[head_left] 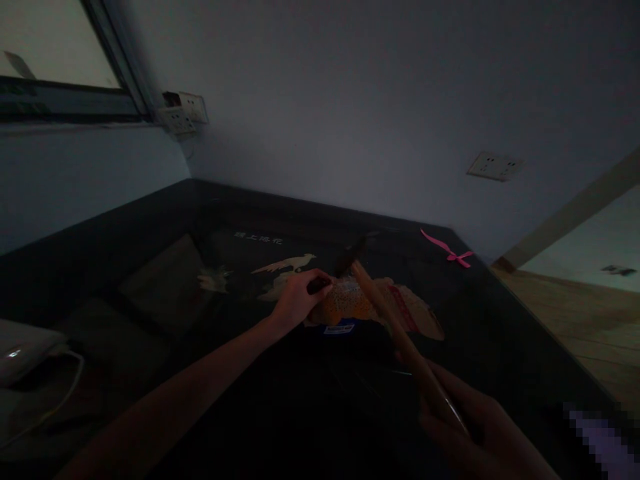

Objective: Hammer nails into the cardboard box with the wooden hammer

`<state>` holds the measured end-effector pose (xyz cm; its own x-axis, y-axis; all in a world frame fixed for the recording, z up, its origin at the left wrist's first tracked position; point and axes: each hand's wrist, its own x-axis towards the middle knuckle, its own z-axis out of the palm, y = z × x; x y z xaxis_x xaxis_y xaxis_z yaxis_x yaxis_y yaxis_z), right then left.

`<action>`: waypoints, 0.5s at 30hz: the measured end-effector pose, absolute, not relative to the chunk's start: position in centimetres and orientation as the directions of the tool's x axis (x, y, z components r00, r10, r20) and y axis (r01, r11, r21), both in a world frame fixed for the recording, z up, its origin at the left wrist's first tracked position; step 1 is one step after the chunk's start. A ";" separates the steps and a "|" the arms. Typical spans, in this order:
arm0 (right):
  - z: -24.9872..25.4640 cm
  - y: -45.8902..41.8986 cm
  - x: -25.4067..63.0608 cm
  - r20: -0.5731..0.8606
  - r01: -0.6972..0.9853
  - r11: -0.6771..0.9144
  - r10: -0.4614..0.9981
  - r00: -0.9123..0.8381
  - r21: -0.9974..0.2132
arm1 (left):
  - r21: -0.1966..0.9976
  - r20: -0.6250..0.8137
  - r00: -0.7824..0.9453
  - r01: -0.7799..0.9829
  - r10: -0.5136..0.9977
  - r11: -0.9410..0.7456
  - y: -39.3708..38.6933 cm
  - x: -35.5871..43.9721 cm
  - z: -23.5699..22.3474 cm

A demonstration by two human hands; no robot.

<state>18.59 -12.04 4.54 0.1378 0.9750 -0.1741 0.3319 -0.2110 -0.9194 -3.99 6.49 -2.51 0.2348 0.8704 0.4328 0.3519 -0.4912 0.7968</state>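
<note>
My right hand (470,413) is wrapped round the wooden handle (395,327) of a hammer, whose dark head (350,259) is up and away from me. My left hand (300,293) is closed, with fingers bent round a small dark thing (319,285) at the left end of an orange, dark-speckled packet (347,299). A blue and white label (340,328) shows along the packet's near edge. The hammer head appears just above the packet; whether it touches is too dim to tell.
The dark glossy table (240,413) bears a pale bird picture (290,265) and a brown patch with a red stripe (417,313). A pink ribbon (453,256) lies at the back right. A white device (25,347) with a cable stands at left. Walls with sockets (495,167) border the table.
</note>
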 end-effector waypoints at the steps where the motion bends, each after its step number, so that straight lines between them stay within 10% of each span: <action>1: 4.8 -11.8 18.3 -0.184 0.356 -0.223 0.973 0.140 -0.908 | 0.791 0.431 0.236 0.366 0.871 -0.491 6.5 -4.0 -2.5; 15: 5.2 -12.2 17.7 -0.334 0.386 -0.371 0.929 0.162 -0.845 | 0.759 0.468 0.228 0.391 0.854 -0.520 6.4 -4.0 -2.6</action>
<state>17.74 -12.24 5.22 0.1616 0.9287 -0.3337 0.3858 -0.3706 -0.8449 -3.98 6.44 -2.63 0.2277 0.8540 0.4678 0.3910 -0.5202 0.7593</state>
